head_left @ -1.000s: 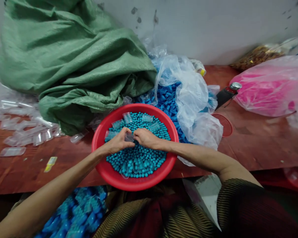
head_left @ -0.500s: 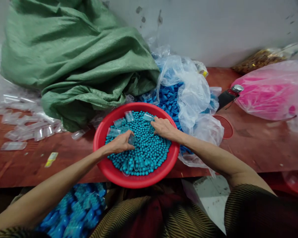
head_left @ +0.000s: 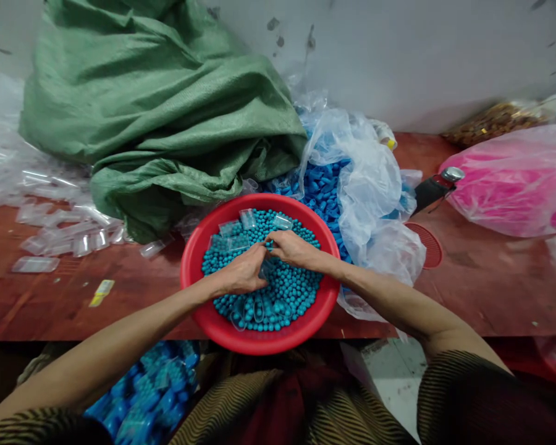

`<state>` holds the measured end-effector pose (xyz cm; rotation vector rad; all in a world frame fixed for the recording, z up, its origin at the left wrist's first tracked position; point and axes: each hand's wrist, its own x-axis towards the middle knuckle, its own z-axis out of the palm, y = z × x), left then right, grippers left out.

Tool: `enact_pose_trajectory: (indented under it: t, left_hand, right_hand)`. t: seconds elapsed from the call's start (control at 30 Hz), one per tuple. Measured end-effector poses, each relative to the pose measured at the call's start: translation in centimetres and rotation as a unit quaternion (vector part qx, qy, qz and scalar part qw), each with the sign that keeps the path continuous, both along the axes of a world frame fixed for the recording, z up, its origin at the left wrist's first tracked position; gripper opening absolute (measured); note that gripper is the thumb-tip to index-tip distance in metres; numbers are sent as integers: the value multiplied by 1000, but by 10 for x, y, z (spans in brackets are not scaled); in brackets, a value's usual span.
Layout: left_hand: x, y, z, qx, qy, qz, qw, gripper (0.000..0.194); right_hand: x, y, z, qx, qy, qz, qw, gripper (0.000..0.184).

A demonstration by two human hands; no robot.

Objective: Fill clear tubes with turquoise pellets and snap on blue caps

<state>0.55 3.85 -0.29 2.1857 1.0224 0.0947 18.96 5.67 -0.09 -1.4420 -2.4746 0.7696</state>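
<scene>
A red plastic basin (head_left: 199,259) sits at the table's front edge, filled with small teal beads (head_left: 291,290). Several small clear plastic containers (head_left: 248,217) lie on the beads. My left hand (head_left: 243,275) is over the middle of the basin, fingers curled around a small clear container at its fingertips. My right hand (head_left: 293,247) meets it from the right, fingers pinched at the same spot. What the right fingers hold is too small to make out.
A crumpled green woven sack (head_left: 157,117) lies behind the basin. A clear bag of blue pieces (head_left: 324,185) sits to its right, a pink-filled bag (head_left: 514,185) further right. Clear containers (head_left: 60,238) are scattered on the left of the red-brown table (head_left: 491,284). Blue pieces (head_left: 152,389) lie below.
My right hand went to the basin's far right rim and has come back to meet my left hand in the middle. The camera view shifted slightly.
</scene>
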Motion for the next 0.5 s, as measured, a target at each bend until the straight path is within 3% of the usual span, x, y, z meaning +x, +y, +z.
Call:
enact_pose_trajectory:
  t: [0.13, 0.2, 0.27, 0.37, 0.43, 0.5]
  left_hand:
    - [3, 7, -9, -6, 20, 32, 999, 59]
    - [4, 11, -9, 5, 21, 14, 1000, 66]
    - [6, 12, -7, 8, 59, -15, 998, 59]
    - [10, 13, -5, 10, 102, -19, 995, 40]
    - [8, 14, -7, 2, 74, 8, 997, 41]
    - [3, 14, -9, -38, 12, 39, 998, 49]
  right_hand:
    - [-13, -4, -4, -58, 70, -82, 992, 25]
    - [-13, -4, -6, -96, 93, -78, 988, 29]
    - [-10, -1, -6, -119, 92, -59, 987, 33]
    - [-1, 9, 0, -58, 63, -49, 995, 28]
    - [7, 16, 6, 9, 50, -71, 996, 25]
    - [15, 19, 9, 29, 52, -85, 995, 25]
